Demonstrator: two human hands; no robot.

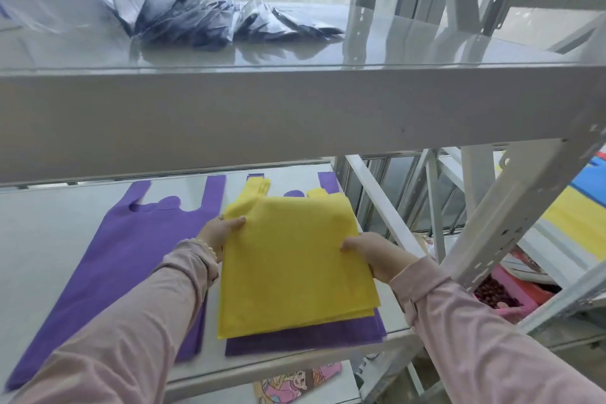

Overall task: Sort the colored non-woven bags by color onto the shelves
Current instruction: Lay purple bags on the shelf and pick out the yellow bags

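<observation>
Gripping the yellow bags (295,259) at both side edges, left hand (218,233) and right hand (373,256) hold them over a purple bag (305,338) on the middle shelf (42,239); colors mixed, sorting seems unfinished.

Your upper shelf (295,108), glossy grey, carries a loose pile of dark film-wrapped packets (210,23) toward its back. On your lower shelf (42,239) a purple bag (131,256) lies flat at the left, handles pointing rearward. Just beside it, a second purple bag (295,341) lies mostly covered by a yellow stack (295,266).
</observation>
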